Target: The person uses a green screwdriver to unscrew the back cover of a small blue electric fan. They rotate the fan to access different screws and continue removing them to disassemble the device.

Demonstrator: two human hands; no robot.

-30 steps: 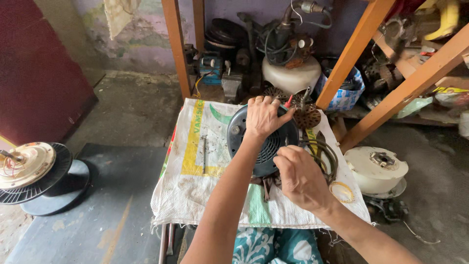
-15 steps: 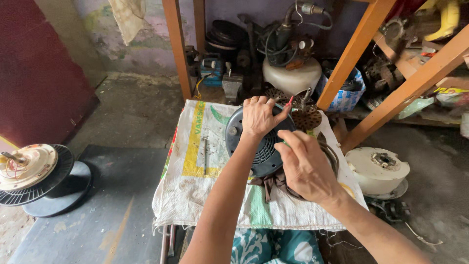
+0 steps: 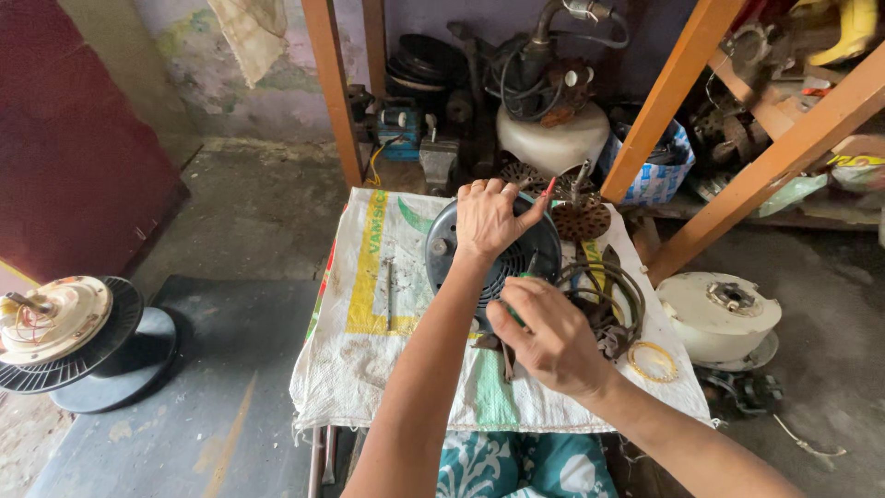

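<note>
From the head view, the dark round motor housing (image 3: pixel 493 254) sits mid-desk on a white woven sack (image 3: pixel 387 304). The left hand (image 3: pixel 489 219) lies flat on its top, fingers spread, clamping nothing. At five o'clock, the right hand (image 3: pixel 544 337) has its grip closed on a small tool. The housing looks still assembled; a wire coil (image 3: pixel 604 290) waits at three o'clock.
</note>
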